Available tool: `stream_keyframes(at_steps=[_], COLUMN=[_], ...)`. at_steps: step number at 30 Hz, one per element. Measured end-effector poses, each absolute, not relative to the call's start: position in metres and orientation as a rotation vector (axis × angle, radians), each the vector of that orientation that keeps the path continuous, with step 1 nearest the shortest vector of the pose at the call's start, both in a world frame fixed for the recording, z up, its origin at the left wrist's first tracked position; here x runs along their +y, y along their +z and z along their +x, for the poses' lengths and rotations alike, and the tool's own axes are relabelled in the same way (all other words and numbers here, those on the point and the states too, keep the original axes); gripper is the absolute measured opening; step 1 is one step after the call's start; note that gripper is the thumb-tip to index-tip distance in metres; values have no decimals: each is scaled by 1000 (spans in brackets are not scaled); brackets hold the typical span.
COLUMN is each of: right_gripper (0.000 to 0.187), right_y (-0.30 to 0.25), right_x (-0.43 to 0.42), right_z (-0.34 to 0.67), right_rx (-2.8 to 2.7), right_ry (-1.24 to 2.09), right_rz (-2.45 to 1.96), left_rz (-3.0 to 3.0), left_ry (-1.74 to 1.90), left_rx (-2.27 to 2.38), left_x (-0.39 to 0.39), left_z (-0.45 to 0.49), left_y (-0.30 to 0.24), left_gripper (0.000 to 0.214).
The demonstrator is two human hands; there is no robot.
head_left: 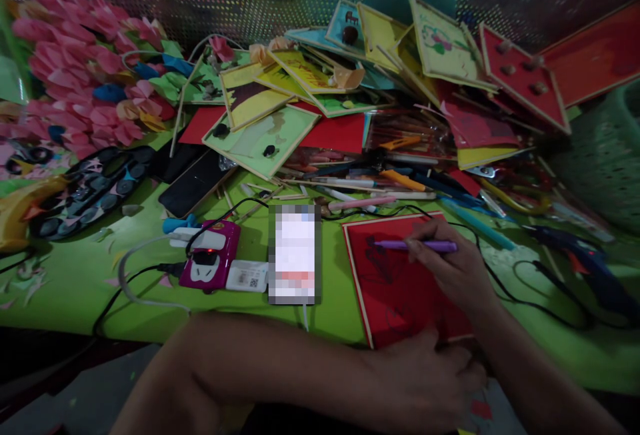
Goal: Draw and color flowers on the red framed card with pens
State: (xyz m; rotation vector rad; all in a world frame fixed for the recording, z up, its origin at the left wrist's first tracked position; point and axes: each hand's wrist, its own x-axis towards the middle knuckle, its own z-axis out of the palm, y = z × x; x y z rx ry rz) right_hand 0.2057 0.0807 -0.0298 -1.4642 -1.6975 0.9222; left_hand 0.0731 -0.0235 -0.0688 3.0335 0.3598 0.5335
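A red card [410, 298] with pale wooden strips along its edges lies at the front of the green table. Dark line drawings show on its upper left and lower part. My right hand [453, 265] is closed around a purple pen [437, 246]; the pen's tip points left over the drawing near the card's top. Whether the tip touches the surface, I cannot tell. My left hand [425, 378] reaches across from the left and grips the card's lower edge, its fingers curled and partly hidden.
A phone [295, 258] with a lit, blurred screen lies left of the card, beside a magenta power adapter [213, 255] with cables. Framed craft cards [265, 138], pens and sticks pile up behind. A glue gun [585, 261] lies right; pink paper flowers [85, 61] fill the back left.
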Motion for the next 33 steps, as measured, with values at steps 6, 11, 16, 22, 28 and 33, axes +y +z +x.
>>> stream_keyframes(at_steps=[6,11,16,22,28,33], right_gripper=[18,22,20,23,21,21], right_y=[-33,-34,-33,-30,-33,-34], right_x=[81,81,82,84,84,83], right_z=[207,208,207,203,205,206], right_rx=[-1689,-1651,-1644,-1660,-1675,-1687], right_ry=[894,914,931,918,916,915], right_rz=[-1487,-1458,-1442,-1456,-1450,-1457], left_rz=[3021,3042,3049,3027,3032,3034], left_ry=[570,593,566,549,561,559], left_rx=[363,384,360,368,382,358], left_x=[-23,-20,-21,-23,-20,-21], left_z=[73,70,72,74,71,72], left_y=[-68,-64,-66,-68,-64,-64], left_gripper=[31,34,34,34,37,34])
